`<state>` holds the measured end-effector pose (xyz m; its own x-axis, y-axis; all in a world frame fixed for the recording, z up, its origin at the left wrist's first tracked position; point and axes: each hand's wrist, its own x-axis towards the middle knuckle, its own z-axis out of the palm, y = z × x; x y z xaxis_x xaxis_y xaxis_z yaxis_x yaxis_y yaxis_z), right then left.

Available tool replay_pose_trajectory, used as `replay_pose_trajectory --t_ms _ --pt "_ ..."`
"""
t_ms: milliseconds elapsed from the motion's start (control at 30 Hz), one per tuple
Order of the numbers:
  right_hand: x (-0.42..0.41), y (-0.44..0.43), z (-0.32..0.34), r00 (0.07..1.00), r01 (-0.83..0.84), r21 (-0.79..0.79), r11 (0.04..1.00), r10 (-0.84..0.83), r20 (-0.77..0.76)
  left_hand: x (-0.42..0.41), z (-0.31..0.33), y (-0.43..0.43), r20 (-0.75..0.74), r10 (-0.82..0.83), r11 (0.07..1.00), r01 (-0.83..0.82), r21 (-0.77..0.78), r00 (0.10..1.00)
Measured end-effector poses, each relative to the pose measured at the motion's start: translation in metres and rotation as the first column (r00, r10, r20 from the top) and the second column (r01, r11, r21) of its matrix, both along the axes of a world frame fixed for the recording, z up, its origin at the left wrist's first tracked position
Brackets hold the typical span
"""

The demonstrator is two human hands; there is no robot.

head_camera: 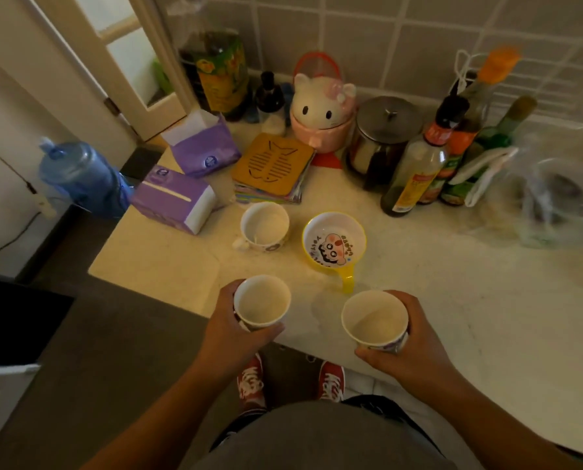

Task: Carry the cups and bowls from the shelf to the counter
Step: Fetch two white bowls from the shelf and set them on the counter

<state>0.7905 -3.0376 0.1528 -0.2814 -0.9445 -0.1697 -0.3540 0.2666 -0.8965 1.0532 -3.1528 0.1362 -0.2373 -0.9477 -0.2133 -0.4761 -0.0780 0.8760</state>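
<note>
My left hand (230, 329) grips a white patterned cup (262, 301) upright above the counter's front edge. In my right hand (407, 347) is a second white cup (374, 318), also upright, over the pale counter (469, 293). Further back on the counter stand a white mug with a handle (264, 227) and a yellow-rimmed bowl with a cartoon print and a yellow handle (334, 240). The shelf is out of view.
Behind the mug and bowl lie stacked trivets (273, 166), two purple tissue packs (174, 198), a cat-shaped jar (322, 113), a steel pot (383, 134), several sauce bottles (419, 164) and a plastic bag (561, 198). A blue water jug (79, 174) stands on the floor at left.
</note>
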Motion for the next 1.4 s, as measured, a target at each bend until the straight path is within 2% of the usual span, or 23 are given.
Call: replay_pose_trajectory --t_ms 200,400,633,833,1133,1267,1333,1400 --pt "0.045 -0.018 0.005 0.991 0.116 0.052 0.992 -0.112 -0.075 0.024 -0.009 -0.044 0.088 -0.170 0.985 0.172 -0.022 0.982" --pt "0.083 -0.028 0.007 0.971 0.228 0.089 0.969 -0.220 -0.092 0.041 -0.012 -0.077 0.083 -0.338 0.935 0.344 -0.086 0.938" --pt "0.102 -0.035 0.009 0.939 0.331 0.078 0.940 -0.320 -0.128 0.042 -0.024 -0.093 0.093 -0.390 0.916 0.396 -0.064 0.916" --pt "0.106 -0.031 0.012 0.917 0.384 0.091 0.919 -0.368 -0.156 0.044 -0.025 -0.095 0.107 -0.427 0.890 0.438 -0.123 0.898" --pt "0.114 -0.024 0.011 0.922 0.365 0.093 0.926 -0.346 -0.175 0.049 -0.022 -0.099 0.120 -0.452 0.882 0.463 -0.090 0.884" --pt "0.117 -0.023 0.006 0.926 0.354 0.095 0.931 -0.334 -0.175 0.062 -0.027 -0.104 0.227 -0.451 0.885 0.466 -0.016 0.863" --pt "0.118 -0.024 0.001 0.928 0.353 0.095 0.931 -0.336 -0.162 0.071 -0.029 -0.109 0.345 -0.455 0.860 0.506 -0.071 0.821" --pt "0.120 -0.025 -0.004 0.927 0.357 0.090 0.930 -0.341 -0.156 0.081 -0.035 -0.114 0.521 -0.437 0.795 0.585 -0.157 0.734"
